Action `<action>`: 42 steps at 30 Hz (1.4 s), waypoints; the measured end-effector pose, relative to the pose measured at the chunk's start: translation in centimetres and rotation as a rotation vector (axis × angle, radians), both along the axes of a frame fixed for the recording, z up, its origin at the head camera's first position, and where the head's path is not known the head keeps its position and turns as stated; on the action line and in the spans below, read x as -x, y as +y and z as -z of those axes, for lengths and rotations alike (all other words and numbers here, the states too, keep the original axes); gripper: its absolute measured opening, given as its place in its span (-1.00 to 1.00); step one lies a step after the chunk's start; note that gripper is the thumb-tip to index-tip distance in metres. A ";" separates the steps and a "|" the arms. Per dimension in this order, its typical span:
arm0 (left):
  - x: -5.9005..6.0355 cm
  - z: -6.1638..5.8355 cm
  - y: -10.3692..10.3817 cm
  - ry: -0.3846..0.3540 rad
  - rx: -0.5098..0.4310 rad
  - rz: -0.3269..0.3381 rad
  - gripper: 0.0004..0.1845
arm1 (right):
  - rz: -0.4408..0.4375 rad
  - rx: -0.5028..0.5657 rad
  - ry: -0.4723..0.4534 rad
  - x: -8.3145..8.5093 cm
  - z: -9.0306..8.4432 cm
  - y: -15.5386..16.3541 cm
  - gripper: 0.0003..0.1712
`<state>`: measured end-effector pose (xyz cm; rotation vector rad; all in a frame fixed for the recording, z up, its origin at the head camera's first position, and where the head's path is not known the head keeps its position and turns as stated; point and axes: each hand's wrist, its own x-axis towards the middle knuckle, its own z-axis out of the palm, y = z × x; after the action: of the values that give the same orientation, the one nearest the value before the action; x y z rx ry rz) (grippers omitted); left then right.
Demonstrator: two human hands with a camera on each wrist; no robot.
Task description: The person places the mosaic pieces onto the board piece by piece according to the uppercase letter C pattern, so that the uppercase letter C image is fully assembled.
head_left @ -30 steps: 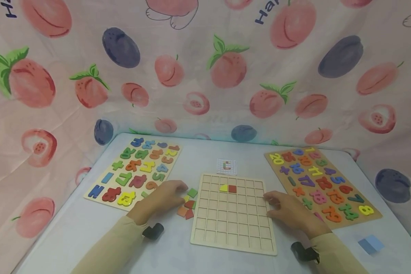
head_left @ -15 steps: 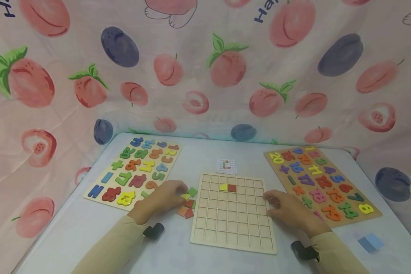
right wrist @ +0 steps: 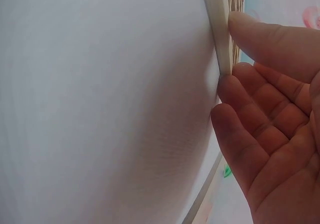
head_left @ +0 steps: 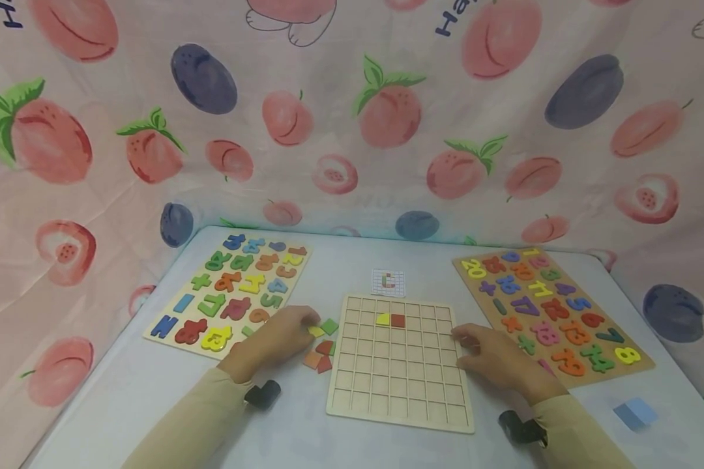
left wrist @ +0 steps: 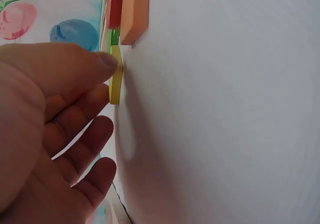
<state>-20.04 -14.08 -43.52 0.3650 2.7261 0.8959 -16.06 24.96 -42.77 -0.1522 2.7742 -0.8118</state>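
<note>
My left hand (head_left: 284, 335) pinches a small yellow wooden tile (left wrist: 116, 79) between thumb and index finger, the other fingers loosely bent. In the head view a green tile (head_left: 329, 326) lies just right of its fingertips. Below it lie loose red (head_left: 324, 348) and orange tiles (head_left: 313, 360). A pale wooden grid board (head_left: 399, 400) is in the middle, with a yellow rounded tile (head_left: 382, 318) and a red square tile (head_left: 398, 320) side by side near its far edge. My right hand (head_left: 495, 358) rests with thumb and fingertips against the board's right edge, fingers relaxed.
A small card (head_left: 389, 283) with a coloured grid pattern lies beyond the board. Number boards stand at left (head_left: 205, 342) and right (head_left: 639, 371), partly under the hands. A blue block (head_left: 635, 415) sits at the right. A fruit-print cloth (head_left: 340, 215) hangs behind the table.
My left fingers have drawn the yellow tile slightly away from the pile, up and left, parting it from the red tile. My right hand stays at the board's edge.
</note>
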 end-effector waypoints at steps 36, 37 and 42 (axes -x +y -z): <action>0.7 -0.4 0.2 0.058 0.018 -0.024 -0.70 | -0.005 0.015 -0.005 0.0 0.0 0.1 -0.40; 0.8 -0.4 0.3 0.051 0.015 -0.022 -0.70 | -0.003 0.014 -0.006 0.0 0.0 0.1 -0.40; 1.4 -0.5 1.0 0.023 0.018 -0.007 -0.69 | 0.007 0.017 -0.015 0.0 0.0 0.1 -0.40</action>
<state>-21.42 -13.06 -43.02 0.3647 2.7560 0.8742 -16.06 25.06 -42.80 -0.1384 2.7558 -0.8349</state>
